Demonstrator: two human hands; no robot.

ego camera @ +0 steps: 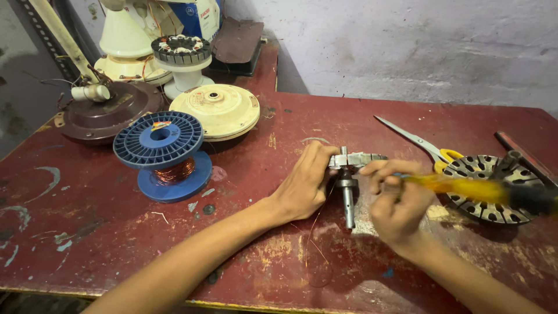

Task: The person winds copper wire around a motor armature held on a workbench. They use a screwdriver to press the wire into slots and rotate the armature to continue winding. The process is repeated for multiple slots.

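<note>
Left hand: my left hand is clamped around the small grey metal motor core with its steel shaft, pinning it to the worn red table near the middle.
Right hand: my right hand is clenched on the yellow-handled screwdriver, the handle pointing right and blurred; its tip seems to meet the core top, though my fingers hide the contact.
Risk of slipping: I judge the tip could skid off the rounded metal toward my left fingers, since they sit just beside it.
Risk to wire: thin copper strands trail on the table near my wrists; a jerk could snag or snap them.
Risk of rolling: the shaft points toward me and could twist out if my hold loosens.
Spool: the blue plastic spool, left of my hands, holds a winding of copper wire.
Other parts: the slotted round metal stator plate lies at the right, with yellow-handled scissors just beyond; cream fan housing sits far left.
Containers: I see no box or tray holding anything.
</note>
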